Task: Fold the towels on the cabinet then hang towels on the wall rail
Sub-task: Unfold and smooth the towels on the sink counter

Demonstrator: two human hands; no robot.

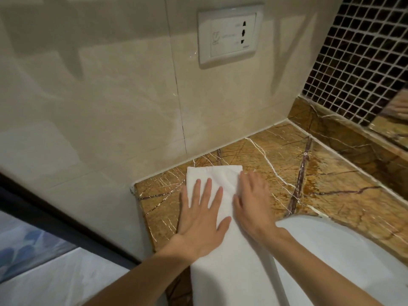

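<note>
Pressing down flat, the left hand (202, 217) lies with fingers spread on the towel (213, 174), grasping nothing; this looks meant to pin the cloth and smooth the crease. The right hand (254, 204) rests along the towel's right edge, fingers fairly straight and thumb on the cloth, half on the counter (320, 173). It seems to be squaring that edge rather than clutching it, though whether any fingertip hooks under the fold cannot be told. The towel is a long, narrow white strip. Its far end lies near the wall and its near end runs toward the person and out of frame, so its full length and the number of layers are unknown. It sits on the counter's left end, just beside the sink (331, 250), probably because that is the only flat, dry stretch. I judge the folding to be underway and the hanging not yet begun. No rail appears anywhere, and no other towels show. A socket (229, 36) sits on the wall above, its markings too faint to read. A mirror (397, 120) is cut off at the right.
</note>
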